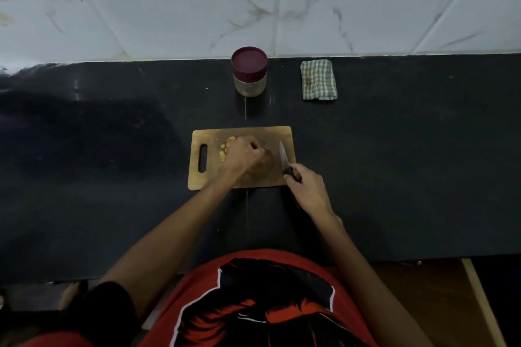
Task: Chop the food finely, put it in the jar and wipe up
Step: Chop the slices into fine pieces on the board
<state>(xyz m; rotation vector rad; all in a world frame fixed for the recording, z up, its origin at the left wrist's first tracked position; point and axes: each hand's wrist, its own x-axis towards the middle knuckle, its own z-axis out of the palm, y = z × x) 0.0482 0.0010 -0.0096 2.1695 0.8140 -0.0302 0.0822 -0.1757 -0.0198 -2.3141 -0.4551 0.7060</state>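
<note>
L hand lay curled over yellow food bits on board, grip unclear; R hand gripped knife by handle. Bits prob. light, crumbly: scoop w/ cupped fingers. Jar beyond hands, lidded.

A dark worktop ran the full width of the view, its surface glossy in patches at the far left. Behind it rose a wall of white marbled tiles (grey and brownish veins, thin pale joints). Below the worktop's near edge, at lower right, brown flooring showed beside a pale strip.
</note>
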